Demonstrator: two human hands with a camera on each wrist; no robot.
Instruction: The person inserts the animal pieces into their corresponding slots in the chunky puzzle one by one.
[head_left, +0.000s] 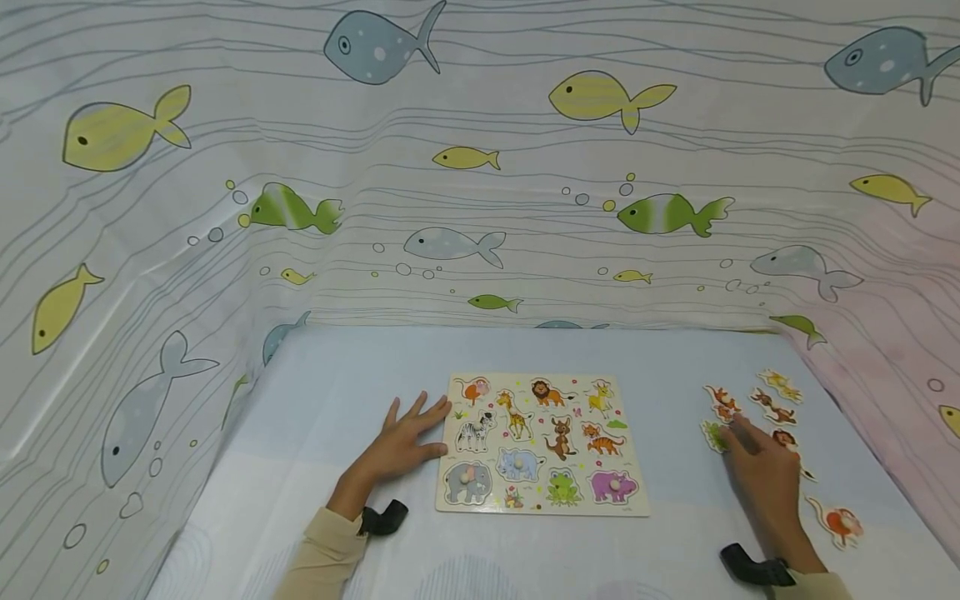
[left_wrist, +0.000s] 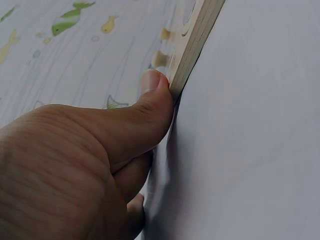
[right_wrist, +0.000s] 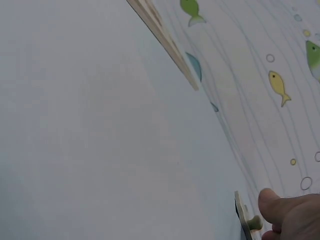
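Observation:
A wooden animal puzzle board (head_left: 543,446) lies on the table. Knobbed elephant (head_left: 467,483), rhino (head_left: 519,464) and hippo (head_left: 613,487) pieces sit in it; the other animals show as printed pictures. My left hand (head_left: 408,442), fingers spread, touches the board's left edge, its thumb (left_wrist: 152,100) against the side. To the right, my right hand (head_left: 765,467) reaches down at a green frog piece (head_left: 713,436), fingertips right beside it. In the right wrist view the thumb (right_wrist: 280,205) stands a little apart from the knob (right_wrist: 255,223) of a piece lying there.
Around the right hand lie a tiger piece (head_left: 722,402), a yellow deer piece (head_left: 780,385), a kangaroo piece (head_left: 772,408), a lion piece (head_left: 784,438) partly covered by the hand, and a monkey piece (head_left: 842,523). A fish-patterned sheet (head_left: 525,200) surrounds the table.

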